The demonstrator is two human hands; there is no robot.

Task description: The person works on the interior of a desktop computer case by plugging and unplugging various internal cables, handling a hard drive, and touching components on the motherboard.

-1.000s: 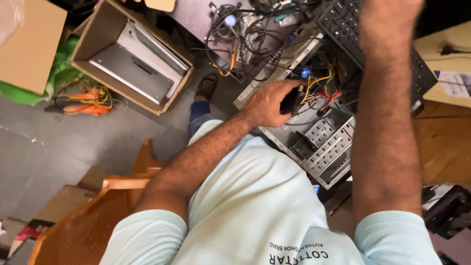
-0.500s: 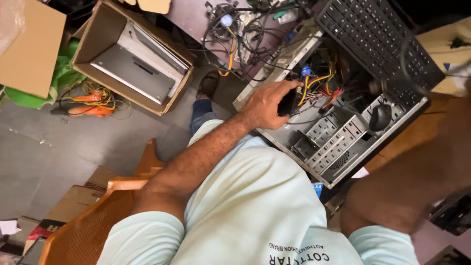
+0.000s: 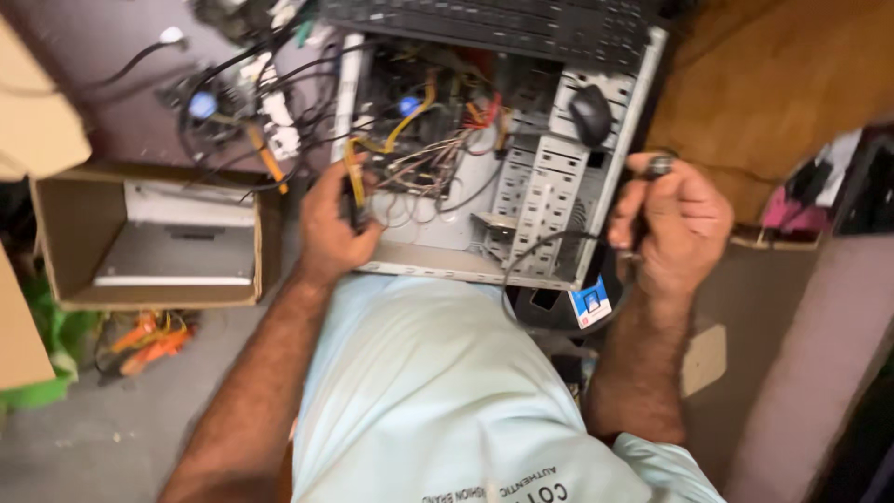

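Item: open grey metal computer case [image 3: 559,200], lying on its side with the side panel off, so the interior faces up and can be reached from above. All places below are given from this case.

- Left hand [image 3: 331,224]: at the case's near left edge, fingers curled shut on a small dark object, possibly a connector; motion blur prevents a firm identification. The hand sits right at the tangle of yellow, red and grey internal wires [image 3: 424,154], which spills across the case's left half; the grip looks like one for steadying or seating a plug among them.
- Right hand [image 3: 675,224]: just outside the case's right wall, closed into a fist around a thin black cable [image 3: 540,250] that loops back across the near right corner. Something small and metallic shows at the top of the fist. The cable appears held aside, out of the interior.
- Black computer mouse [image 3: 590,114]: resting inside, on the perforated drive bay, right half.
- Black keyboard [image 3: 494,23]: lying across the far edge.
- Brown cardboard box holding a flat grey device [image 3: 154,237]: well left.
- Loose black cables and small parts [image 3: 233,98]: on the floor, far left.
- Orange-handled tools [image 3: 149,337]: on the floor, near left, beyond the box.
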